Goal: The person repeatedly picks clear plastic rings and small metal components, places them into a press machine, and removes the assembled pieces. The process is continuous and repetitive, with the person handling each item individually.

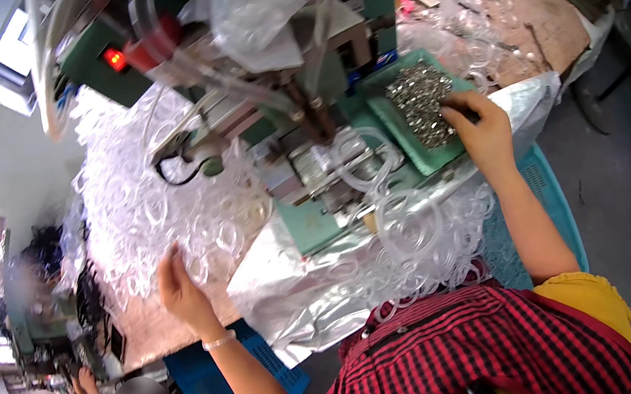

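My left hand (185, 297) is at the near edge of a big pile of clear plastic tube rings (162, 186). Its fingers are drawn together, and whatever they pinch cannot be made out. At the right, my right hand (483, 132) reaches over a green tray (430, 165) of small shiny metal parts (423, 100). Thumb and fingertips curl together at the parts; anything between them is too small to tell. Between my hands stands a green bench machine (314, 235), with a clear ring (354, 177) lying by its metal fixture (322, 164).
More clear rings (419, 259) lie heaped against my checked apron on silvery sheeting (301, 305). Blue baskets (226, 381) stand below the table edge at both sides. Hoses (43, 76) hang from the machine. At lower left, another person's arm (92, 388) shows at a farther bench.
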### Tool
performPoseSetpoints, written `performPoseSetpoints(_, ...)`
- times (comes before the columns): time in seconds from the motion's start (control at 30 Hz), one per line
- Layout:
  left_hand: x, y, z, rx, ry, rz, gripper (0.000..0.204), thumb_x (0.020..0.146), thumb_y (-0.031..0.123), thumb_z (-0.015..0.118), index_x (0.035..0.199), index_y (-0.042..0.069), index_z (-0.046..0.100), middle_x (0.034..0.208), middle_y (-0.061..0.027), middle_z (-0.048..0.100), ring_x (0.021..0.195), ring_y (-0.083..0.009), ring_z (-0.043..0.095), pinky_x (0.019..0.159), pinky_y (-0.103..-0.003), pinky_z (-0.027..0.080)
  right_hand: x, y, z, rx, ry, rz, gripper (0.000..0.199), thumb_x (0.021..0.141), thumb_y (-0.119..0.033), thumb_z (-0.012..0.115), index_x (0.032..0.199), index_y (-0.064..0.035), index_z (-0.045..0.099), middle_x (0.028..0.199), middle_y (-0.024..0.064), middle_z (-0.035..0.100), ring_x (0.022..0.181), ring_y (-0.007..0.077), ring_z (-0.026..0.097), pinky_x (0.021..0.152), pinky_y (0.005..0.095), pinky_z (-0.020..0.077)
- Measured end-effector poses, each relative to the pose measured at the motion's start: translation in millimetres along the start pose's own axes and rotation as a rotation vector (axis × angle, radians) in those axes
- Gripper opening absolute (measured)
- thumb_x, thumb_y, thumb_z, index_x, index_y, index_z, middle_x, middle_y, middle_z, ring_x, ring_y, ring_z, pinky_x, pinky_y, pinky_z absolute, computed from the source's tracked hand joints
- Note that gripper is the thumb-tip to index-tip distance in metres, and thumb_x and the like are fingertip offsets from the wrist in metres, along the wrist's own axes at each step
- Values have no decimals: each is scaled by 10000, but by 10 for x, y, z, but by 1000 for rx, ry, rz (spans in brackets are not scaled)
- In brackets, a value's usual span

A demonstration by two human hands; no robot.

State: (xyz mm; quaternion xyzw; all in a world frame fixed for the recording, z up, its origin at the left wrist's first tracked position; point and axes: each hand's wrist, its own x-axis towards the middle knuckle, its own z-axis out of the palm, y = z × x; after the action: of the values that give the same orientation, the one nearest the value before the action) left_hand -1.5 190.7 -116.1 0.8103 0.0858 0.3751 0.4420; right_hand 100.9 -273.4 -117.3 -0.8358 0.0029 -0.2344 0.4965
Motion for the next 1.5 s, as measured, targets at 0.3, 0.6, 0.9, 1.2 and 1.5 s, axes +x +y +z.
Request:
performPoseSetpoints(0.3, -23, -69, 429, -54, 96, -122, 90, 976, 116, 543, 950, 29, 540, 855, -30, 569, 751, -86, 549, 654, -238, 493, -113, -570, -178, 352, -293, -57, 178, 748, -15, 676, 924, -9, 694, 882, 65, 674, 848, 147, 624, 805, 278, 481)
performPoseSetpoints(0.6, -370, 426, 1035, -432, 63, -171, 52, 953, 52, 551, 957, 23, 508, 935, -78, 590, 808, -128, 599, 697, -267, 524, 170, -1137, 572, 739, -479, 65, 459, 694, -8, 684, 1122, 38, 524, 841, 55, 617, 811, 128, 612, 777, 265, 471)
performPoseSetpoints(0.9, 93, 1867, 815, -780, -7, 362, 163, 916, -3, 533, 1074, 25, 501, 932, -152, 635, 853, -204, 640, 752, -360, 568, 186, -1274, 557, 808, -522, 137, 493, 711, 9, 694, 1167, 18, 506, 838, 35, 596, 823, 96, 576, 746, 241, 458)
performPoseSetpoints(1.2, -84, 1717, 1039, -273, -334, 791, 119, 745, 30, 704, 827, 60, 622, 1008, -158, 699, 737, -234, 666, 553, -274, 469, 149, -972, 207, 322, -441, -244, 377, 771, -87, 678, 1137, -33, 609, 1174, 130, 612, 1082, 253, 586, 949, 366, 447)
performPoseSetpoints(1.5, -140, 1711, 1397, -4, -349, 1283, 264, 709, 21, 726, 875, 97, 535, 1027, -91, 692, 723, -216, 639, 562, -308, 542, 216, 60, 250, -355, -47, -447, 167, 719, -158, 719, 861, -82, 678, 1139, 124, 610, 1183, 334, 517, 916, 441, 463)
